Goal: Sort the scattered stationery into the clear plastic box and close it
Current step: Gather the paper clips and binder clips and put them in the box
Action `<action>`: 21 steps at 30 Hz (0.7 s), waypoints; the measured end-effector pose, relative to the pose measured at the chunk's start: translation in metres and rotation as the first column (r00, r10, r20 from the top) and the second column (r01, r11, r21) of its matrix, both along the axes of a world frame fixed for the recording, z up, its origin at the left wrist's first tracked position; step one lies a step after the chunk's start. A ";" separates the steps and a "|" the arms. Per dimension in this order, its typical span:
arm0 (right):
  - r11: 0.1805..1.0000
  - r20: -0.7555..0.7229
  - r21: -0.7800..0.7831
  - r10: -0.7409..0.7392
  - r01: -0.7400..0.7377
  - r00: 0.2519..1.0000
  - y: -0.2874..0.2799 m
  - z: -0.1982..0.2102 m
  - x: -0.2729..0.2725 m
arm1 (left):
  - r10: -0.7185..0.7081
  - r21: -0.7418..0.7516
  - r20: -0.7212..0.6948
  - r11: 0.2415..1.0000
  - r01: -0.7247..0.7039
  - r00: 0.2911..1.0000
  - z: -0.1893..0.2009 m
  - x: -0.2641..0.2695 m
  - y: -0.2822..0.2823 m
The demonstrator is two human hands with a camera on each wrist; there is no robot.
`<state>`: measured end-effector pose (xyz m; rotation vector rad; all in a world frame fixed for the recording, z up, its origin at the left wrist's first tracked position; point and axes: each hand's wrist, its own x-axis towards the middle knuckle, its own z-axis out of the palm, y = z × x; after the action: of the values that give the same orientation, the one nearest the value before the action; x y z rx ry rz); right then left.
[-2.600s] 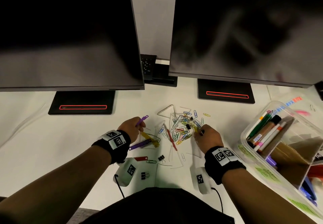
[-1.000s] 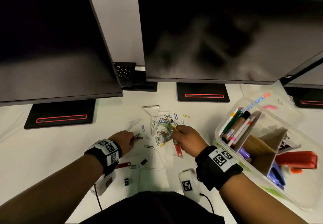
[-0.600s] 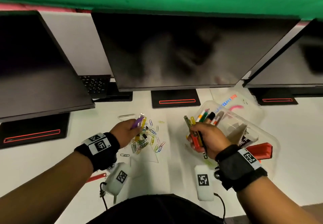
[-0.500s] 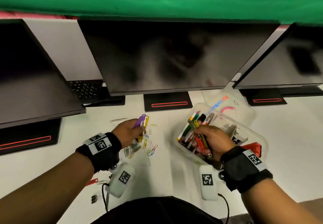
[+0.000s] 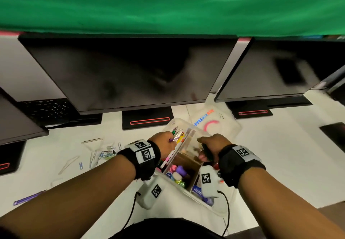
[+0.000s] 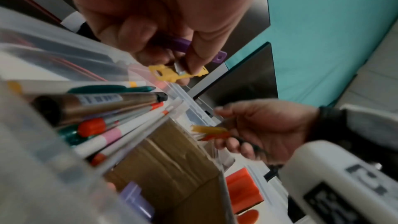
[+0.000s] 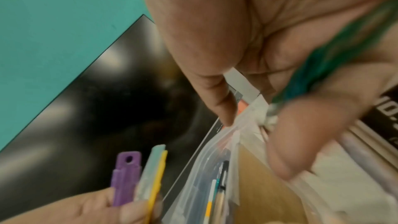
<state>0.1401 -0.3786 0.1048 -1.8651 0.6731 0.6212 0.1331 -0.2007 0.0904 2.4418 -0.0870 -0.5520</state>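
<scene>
Both hands over the clear plastic box [image 5: 220, 204], which sits near the worktop's front edge, lid off. Our left hand [image 5: 164, 142] pinches flat purple and yellow plastic clips [image 6: 181, 72] above the pen compartment. Our right hand [image 5: 212, 148] curls round a thin mixed bundle [image 6: 212, 133]. Loose coloured paper clips [image 5: 106, 153] remain scattered on the worktop, left of the box. We judge these light, slippery and springy; best gathered in pinches.

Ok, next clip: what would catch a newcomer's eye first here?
Both hands over the clear plastic box at centre: the left hand pinches a purple cutter and a yellow cutter above the marker compartment, and the right hand holds small items over the cardboard divider. Paper clips lie scattered on the desk to the left.
</scene>
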 end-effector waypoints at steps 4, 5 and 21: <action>0.998 -0.023 -0.006 0.065 -0.065 0.998 -0.004 0.004 0.012 | -0.064 0.153 0.001 0.986 0.063 0.998 0.003 0.005 -0.022; 0.996 -0.019 -0.035 0.080 -0.080 0.997 -0.007 0.004 0.013 | -0.072 0.196 -0.007 0.978 0.072 0.997 0.003 0.006 -0.027; 0.966 -0.010 -0.077 0.248 -0.248 0.969 -0.019 0.001 0.009 | -0.274 0.412 0.009 0.877 0.246 0.962 0.004 0.013 -0.072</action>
<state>0.1491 -0.3978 0.1061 -2.0400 0.4722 0.7649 0.1462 -0.2724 0.0945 2.8815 -0.3684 -0.6588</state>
